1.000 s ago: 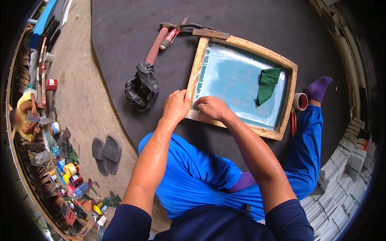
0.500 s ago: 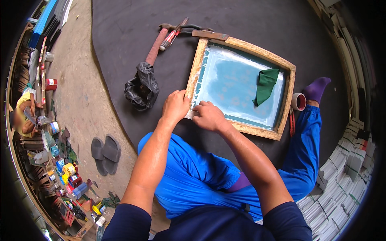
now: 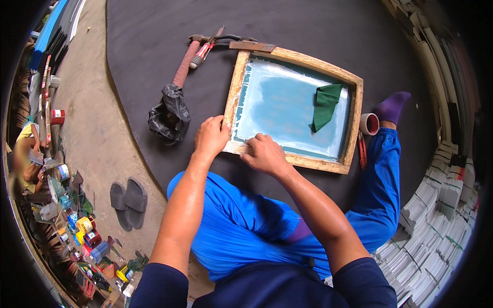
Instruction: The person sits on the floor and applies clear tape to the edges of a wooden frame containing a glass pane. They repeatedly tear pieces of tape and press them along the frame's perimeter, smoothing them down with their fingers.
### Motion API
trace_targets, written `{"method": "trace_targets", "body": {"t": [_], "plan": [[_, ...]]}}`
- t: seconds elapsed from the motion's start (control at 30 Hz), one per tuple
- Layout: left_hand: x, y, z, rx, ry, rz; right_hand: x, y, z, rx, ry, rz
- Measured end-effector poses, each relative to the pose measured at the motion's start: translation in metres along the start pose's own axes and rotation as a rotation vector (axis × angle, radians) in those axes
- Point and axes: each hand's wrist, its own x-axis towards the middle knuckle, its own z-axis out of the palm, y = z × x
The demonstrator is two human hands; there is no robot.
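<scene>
A wooden screen frame (image 3: 298, 161) lies on the dark floor mat, its stretched sheet (image 3: 280, 105) blue with white and teal margins. My left hand (image 3: 211, 136) is closed on the frame's left rail, close to the near-left corner. My right hand (image 3: 265, 154) bends its fingers over the near rail, just right of that corner; the thumb side rests on the wood. Whether anything small sits under those fingers is hidden. Toward the right side of the sheet lies a folded dark green cloth (image 3: 325, 107).
Beyond my left hand are a hammer (image 3: 187, 64), a screwdriver (image 3: 203, 53), pliers (image 3: 233, 38) and a crumpled black plastic bag (image 3: 171, 115). A tape roll (image 3: 369, 124) stands beside my foot. Sandals (image 3: 128, 203) and paint cans are at left; bundled stacks (image 3: 431, 226) at right. Another person (image 3: 28, 154) sits far left.
The whole view has shifted, so the frame appears further left. My right hand has slid rightward along the near rail, away from the corner. My left hand keeps its hold.
</scene>
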Motion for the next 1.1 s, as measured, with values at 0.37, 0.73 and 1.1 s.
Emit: {"method": "trace_targets", "body": {"t": [0.37,0.73,1.1], "plan": [[-0.011,0.007,0.016,0.142,0.347,0.371,-0.062,0.107,-0.060,-0.030,-0.009,0.222],[-0.028,0.045,0.044,0.064,0.151,0.636,-0.101,0.172,-0.087,-0.260,-0.075,0.255],[-0.072,0.172,0.178,0.137,-0.333,0.774,-0.123,0.199,-0.135,0.031,0.348,0.200]]}}
